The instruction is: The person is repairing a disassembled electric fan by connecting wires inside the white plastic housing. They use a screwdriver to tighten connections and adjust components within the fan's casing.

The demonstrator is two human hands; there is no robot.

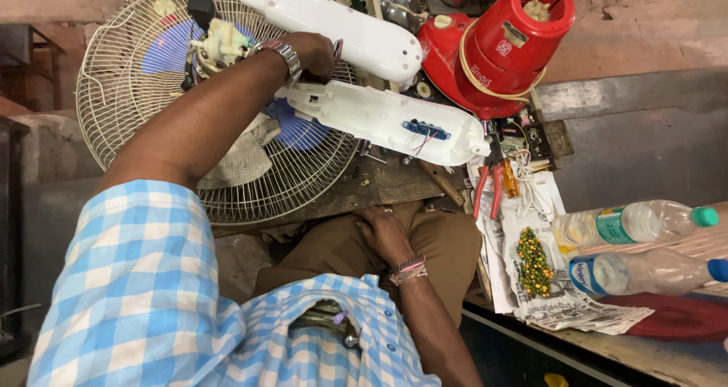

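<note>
Left hand [315, 53]: reaches far, clenched on open white housing [383, 117]; steady that shell before probing wiring. Right hand [385, 234]: released, resting on thigh.

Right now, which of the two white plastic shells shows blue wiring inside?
The lower shell, nearer the person: a small blue board with wires sits in it. The upper shell shows only its smooth outside.

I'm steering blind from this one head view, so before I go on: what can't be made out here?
- Left hand, head view: its fingertips are tucked behind the white plastic housing, so any grip is unclear.
- Fan motor: wiring detail too small.
- Blue circuit strip in the housing: connections too small.
- Right hand: rests on the thigh; palm side hidden.
- Lower water bottle: cap end cut by the right edge.
</note>
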